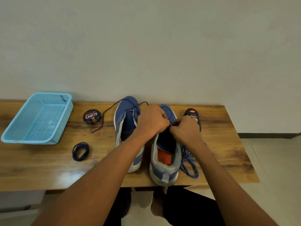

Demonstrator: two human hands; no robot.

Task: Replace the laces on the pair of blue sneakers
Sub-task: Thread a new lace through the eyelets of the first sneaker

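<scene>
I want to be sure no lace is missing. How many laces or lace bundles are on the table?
3. A dark coiled lace lies left of the sneakers; a dark lace trails from the shoes past the polish tin; a blue lace pile lies right of the right sneaker. The hands may hide more.

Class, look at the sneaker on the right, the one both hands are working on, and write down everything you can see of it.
The right sneaker stands upright on the wooden table, heel toward the camera, toe toward the wall. It has a blue upper, grey heel collar, pale sole and orange insole. The left hand and right hand meet over its lace area, fingers curled on a dark lace. The other sneaker stands close on its left, and loose blue laces lie on its right.
</scene>
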